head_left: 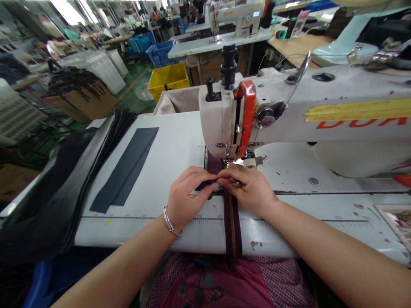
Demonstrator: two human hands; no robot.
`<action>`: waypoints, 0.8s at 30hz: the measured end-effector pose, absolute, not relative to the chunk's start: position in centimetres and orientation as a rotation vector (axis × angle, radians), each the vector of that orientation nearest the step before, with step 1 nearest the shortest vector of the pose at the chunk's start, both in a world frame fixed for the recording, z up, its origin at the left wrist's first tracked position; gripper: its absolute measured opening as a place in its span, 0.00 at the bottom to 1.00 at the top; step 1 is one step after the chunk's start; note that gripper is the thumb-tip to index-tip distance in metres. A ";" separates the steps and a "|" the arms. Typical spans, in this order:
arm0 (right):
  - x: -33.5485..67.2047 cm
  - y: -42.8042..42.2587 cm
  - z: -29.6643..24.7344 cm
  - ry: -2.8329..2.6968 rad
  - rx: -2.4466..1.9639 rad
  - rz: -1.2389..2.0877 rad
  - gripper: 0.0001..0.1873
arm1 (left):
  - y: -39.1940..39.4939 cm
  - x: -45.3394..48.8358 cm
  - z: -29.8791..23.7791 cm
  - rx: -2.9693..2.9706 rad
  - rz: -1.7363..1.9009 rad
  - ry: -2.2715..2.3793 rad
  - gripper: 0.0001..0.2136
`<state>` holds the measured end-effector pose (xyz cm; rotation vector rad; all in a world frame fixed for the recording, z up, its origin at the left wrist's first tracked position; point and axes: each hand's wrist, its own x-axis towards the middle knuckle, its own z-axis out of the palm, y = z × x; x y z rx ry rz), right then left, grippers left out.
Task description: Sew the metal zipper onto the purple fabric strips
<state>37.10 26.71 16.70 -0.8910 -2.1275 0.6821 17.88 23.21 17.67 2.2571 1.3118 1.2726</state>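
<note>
Head view: fingers close to the needle

Left hand (188,194) pinches a small dark fabric piece (203,185) at the sewing table's front edge. Right hand (250,188) presses it onto the maroon zipper tape (232,226); fingertips could get caught under the white sewing machine (224,124). Beyond the table, a yellow plastic crate (168,79); contents hidden.

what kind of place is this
Most likely a garment or bag sewing factory: an industrial sewing machine with a zipper strip under both hands, more machines on rows of tables behind, and plastic crates on the floor.
</note>
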 end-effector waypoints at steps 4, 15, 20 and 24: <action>38.5 24.3 17.3 -2.327 -0.922 0.461 0.10 | 22.6 18.2 17.7 2.548 1.152 1.168 0.05; 41.6 17.5 16.0 -2.671 -0.847 0.281 0.20 | 20.6 18.6 16.5 2.909 0.524 0.989 0.12; 41.4 17.5 16.0 -2.735 -0.814 0.249 0.19 | 20.8 19.0 16.4 2.943 0.537 0.964 0.11; 41.3 17.3 16.1 -2.734 -0.791 0.214 0.19 | 20.7 19.1 15.9 2.910 0.477 0.998 0.11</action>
